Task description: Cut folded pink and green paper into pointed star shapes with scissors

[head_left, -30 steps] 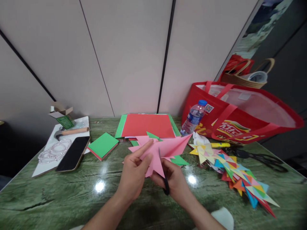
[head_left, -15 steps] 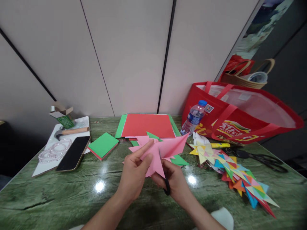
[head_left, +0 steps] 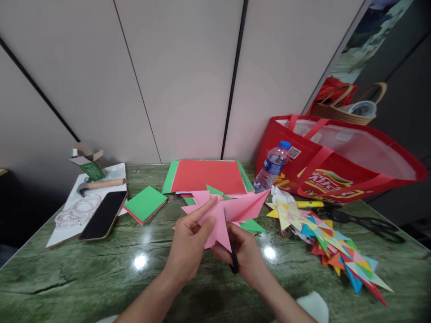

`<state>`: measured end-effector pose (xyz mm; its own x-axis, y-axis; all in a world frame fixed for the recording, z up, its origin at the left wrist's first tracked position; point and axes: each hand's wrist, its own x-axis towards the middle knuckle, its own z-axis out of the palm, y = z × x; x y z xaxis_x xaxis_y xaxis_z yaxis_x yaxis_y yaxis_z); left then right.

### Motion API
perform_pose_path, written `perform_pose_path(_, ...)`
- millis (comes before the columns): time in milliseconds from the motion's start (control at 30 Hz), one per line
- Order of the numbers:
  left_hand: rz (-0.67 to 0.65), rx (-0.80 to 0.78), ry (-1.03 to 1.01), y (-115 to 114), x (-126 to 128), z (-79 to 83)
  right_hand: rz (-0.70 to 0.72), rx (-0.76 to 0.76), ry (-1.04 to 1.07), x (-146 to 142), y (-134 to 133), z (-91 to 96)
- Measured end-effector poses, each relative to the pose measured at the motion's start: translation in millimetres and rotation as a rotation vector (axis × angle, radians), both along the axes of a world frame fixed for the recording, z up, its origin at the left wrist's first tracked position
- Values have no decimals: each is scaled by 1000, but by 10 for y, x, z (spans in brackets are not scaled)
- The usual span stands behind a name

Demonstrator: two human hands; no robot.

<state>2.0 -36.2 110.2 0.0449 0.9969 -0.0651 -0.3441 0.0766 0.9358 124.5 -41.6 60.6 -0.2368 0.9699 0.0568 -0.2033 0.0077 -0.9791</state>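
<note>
Holding pink paper (head_left: 218, 228) under thumb and forefinger, above the worktop (head_left: 101, 282) short of its back edge, the left hand (head_left: 189, 240) seems to steady it for the scissors (head_left: 234, 261), which the right hand (head_left: 247, 253) grips with curled fingers.

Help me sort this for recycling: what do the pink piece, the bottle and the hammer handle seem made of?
Pink piece: likely paper, matte; thin edges and crisp points suggest it.
Bottle: probably clear plastic, fairly glossy; its sides are see-through.
Hammer handle: apparently wood, smooth-looking; pale tan, though any grain is too small to see.
</note>
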Motion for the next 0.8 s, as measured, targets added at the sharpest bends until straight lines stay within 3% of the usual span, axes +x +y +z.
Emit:
perform_pose_path(567, -55, -9, 45, -18, 11, 23, -39, -27, -24, -21, -5, 117)
perform_pose_path(800, -78, -10, 67, -4, 3, -6, -50, -106, -49, -23, -6, 122)
